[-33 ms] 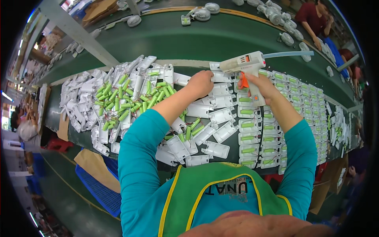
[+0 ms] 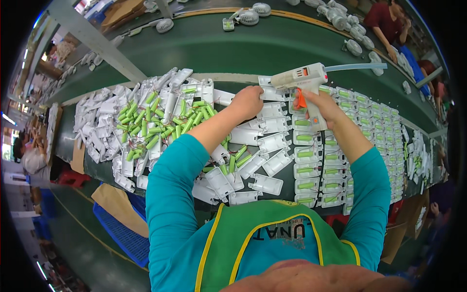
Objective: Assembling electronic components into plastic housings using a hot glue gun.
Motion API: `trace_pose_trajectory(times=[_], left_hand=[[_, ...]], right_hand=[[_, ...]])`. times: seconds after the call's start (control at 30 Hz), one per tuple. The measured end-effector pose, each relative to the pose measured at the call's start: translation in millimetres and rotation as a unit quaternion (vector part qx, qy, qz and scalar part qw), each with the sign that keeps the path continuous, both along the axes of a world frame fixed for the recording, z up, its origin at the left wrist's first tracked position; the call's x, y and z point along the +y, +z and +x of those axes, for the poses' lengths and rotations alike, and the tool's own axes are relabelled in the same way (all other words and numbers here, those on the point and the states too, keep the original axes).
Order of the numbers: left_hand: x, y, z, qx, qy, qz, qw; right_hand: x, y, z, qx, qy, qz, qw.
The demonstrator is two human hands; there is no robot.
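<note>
White casings (image 2: 274, 142) spread across the workbench (image 2: 288, 187), rows at three o'clock cradling green cells (image 2: 305, 137), a heap at nine under loose cells (image 2: 155, 130). A pale far edge (image 2: 228, 77) parts bench from green belt (image 2: 214, 51) at twelve. Cardboard (image 2: 119, 204) lies over a blue basket (image 2: 114, 233) at eight. The right hand (image 2: 323, 107) grips a glue gun (image 2: 311, 78), nozzle toward nine, near casings by the left hand (image 2: 247, 103), whose fingers' hold I cannot tell.

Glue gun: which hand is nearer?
Right: the right hand grips the glue gun by its handle. The left hand is left of its nozzle, not gripping the gun.
</note>
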State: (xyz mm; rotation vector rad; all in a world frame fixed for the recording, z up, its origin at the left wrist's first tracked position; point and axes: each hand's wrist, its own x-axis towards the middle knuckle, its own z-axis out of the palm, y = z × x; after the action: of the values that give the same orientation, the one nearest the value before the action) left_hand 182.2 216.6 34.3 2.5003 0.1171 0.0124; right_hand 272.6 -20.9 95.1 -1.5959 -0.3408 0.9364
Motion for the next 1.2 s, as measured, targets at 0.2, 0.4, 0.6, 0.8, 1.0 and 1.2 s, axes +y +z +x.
trace_pose_trajectory(times=[0.2, 0.4, 0.6, 0.8, 1.0, 1.2], left_hand=[[3.1, -9.3, 8.8, -0.064, 0.077, -0.051, 0.994], [1.7, -17.2, 30.1, -0.056, 0.065, -0.021, 0.996], [0.6, -11.8, 23.2, -0.022, 0.028, 0.012, 0.999], [2.9, 10.3, 11.1, -0.026, 0.034, 0.033, 0.999], [13.3, 37.1, -18.7, -0.021, 0.015, 0.123, 0.992], [58.8, 65.7, -43.6, -0.042, 0.051, 0.282, 0.957]], right_hand=[[-0.9, -7.3, 4.4, 0.008, -0.010, 0.002, 1.000], [-11.2, -8.1, 9.2, 0.023, -0.020, 0.003, 1.000], [-19.7, -5.0, 4.7, 0.032, -0.009, 0.004, 0.999], [-10.0, 0.0, -1.9, 0.002, 0.000, -0.002, 1.000], [-4.3, -4.5, -0.8, -0.013, 0.022, 0.006, 1.000], [-2.1, -11.4, 1.2, -0.036, 0.036, 0.004, 0.999]])
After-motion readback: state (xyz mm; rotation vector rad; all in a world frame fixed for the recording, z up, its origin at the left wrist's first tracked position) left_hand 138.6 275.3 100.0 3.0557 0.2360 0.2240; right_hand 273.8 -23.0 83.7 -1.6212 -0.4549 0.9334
